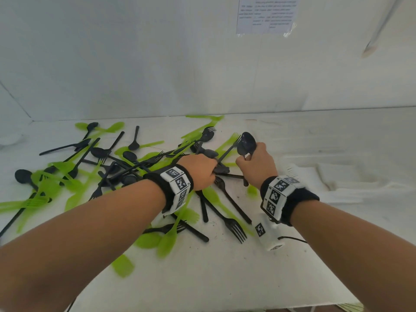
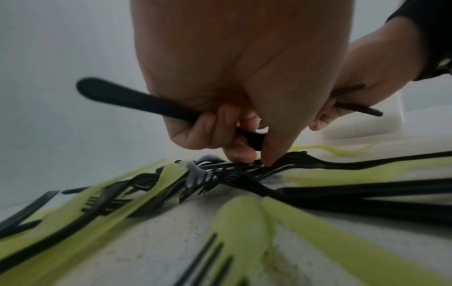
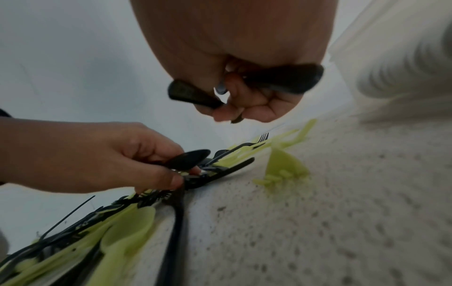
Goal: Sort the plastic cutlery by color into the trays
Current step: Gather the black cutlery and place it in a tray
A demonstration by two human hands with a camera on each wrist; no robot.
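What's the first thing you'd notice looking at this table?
A big jumbled pile of black and bright green plastic cutlery sprawls over the left and middle of the white table. At its right edge, the right hand holds black spoons upright, while the left hand grips more black pieces in the pile.

Left hand [image 2: 234, 92] curled round black cutlery [image 2: 137, 102] above mixed black and green pieces [image 2: 239, 218].

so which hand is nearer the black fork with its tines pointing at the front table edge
Left. The left hand works in the pile just up-left of the black fork; the right hand, holding black spoons, is raised farther back.
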